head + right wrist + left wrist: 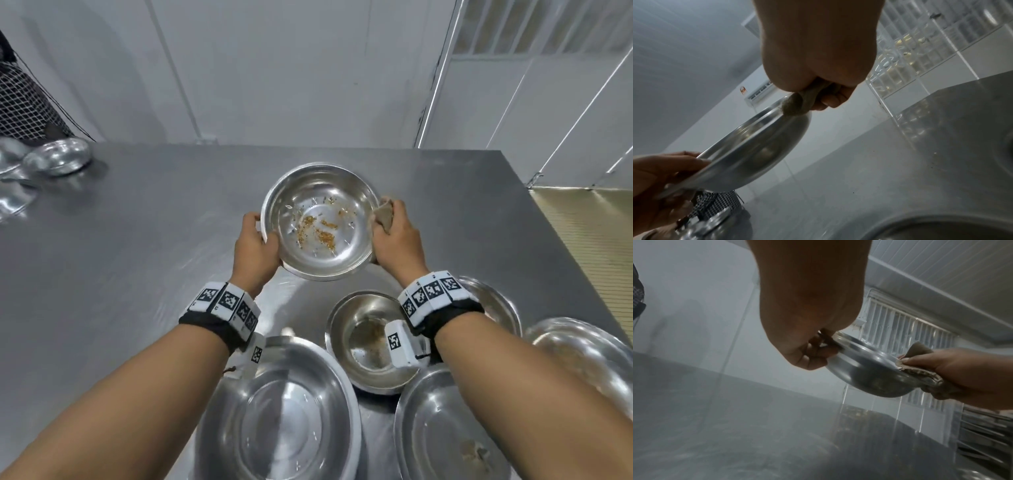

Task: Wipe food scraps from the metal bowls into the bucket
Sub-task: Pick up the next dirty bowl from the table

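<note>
A metal bowl (318, 222) with orange-brown food scraps (317, 231) on its bottom is held up above the steel table (137, 240). My left hand (255, 246) grips its left rim, thumb inside and fingers underneath. My right hand (394, 236) clutches a crumpled brown cloth (384, 216) against the right rim. In the left wrist view, the left hand (818, 352) pinches the bowl (865, 369), with the cloth (920, 350) and right hand (962, 369) across from it. In the right wrist view, the right hand (828, 100) grips the cloth (795, 105) on the bowl (756, 154). No bucket is in view.
Near me stand several more bowls: a large one (284, 411), a small one with scraps (363, 346), and others at the right (445, 428) (582, 349). Upturned shiny bowls (58, 157) sit at the far left beside a black mesh object (20, 102). The table's right edge (548, 209) is close.
</note>
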Tool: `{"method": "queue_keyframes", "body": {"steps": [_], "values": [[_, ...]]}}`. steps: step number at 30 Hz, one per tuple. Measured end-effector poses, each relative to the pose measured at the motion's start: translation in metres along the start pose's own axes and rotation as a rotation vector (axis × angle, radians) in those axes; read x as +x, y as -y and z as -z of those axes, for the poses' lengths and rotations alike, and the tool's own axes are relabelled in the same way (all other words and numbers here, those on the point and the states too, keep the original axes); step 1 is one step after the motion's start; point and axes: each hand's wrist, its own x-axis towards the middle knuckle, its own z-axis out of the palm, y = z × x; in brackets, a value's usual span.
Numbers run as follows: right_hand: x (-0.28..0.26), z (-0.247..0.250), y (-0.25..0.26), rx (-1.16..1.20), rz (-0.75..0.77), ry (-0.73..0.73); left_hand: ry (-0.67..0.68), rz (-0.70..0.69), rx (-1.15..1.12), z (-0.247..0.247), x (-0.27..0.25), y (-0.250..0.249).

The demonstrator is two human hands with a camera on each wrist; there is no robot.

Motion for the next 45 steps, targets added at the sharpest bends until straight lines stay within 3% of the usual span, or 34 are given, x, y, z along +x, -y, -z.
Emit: {"method": "queue_keyframes", "body": {"steps": [4, 9, 22, 27, 32, 35, 41, 45], "values": [[-0.059, 0.016, 0.005, 0.059, -0.027, -0.092, 0.014, -0.08, -0.03, 0.012, -0.044, -0.009], [-0.145, 0.044, -0.015, 0.058, -0.123, -0.208, 0.15, -0.15, -0.052, 0.005, -0.098, -0.005], [-0.35, 0.167, -0.108, -0.019, -0.453, -0.543, 0.559, -0.248, -0.033, -0.104, -0.271, -0.014], [-0.425, 0.228, -0.159, -0.042, -0.556, -0.577, 0.704, -0.296, -0.019, -0.162, -0.359, -0.033], [-0.512, 0.302, -0.213, -0.054, -0.638, -0.606, 0.955, -0.213, -0.056, -0.226, -0.459, -0.04], [-0.56, 0.336, -0.249, -0.039, -0.678, -0.611, 1.037, -0.209, -0.018, -0.264, -0.512, -0.039], [-0.63, 0.377, -0.292, 0.031, -0.813, -0.551, 1.127, -0.172, 0.107, -0.314, -0.587, -0.037], [-0.648, 0.386, -0.316, 0.022, -0.877, -0.491, 1.132, -0.291, 0.213, -0.335, -0.611, -0.044]]}}
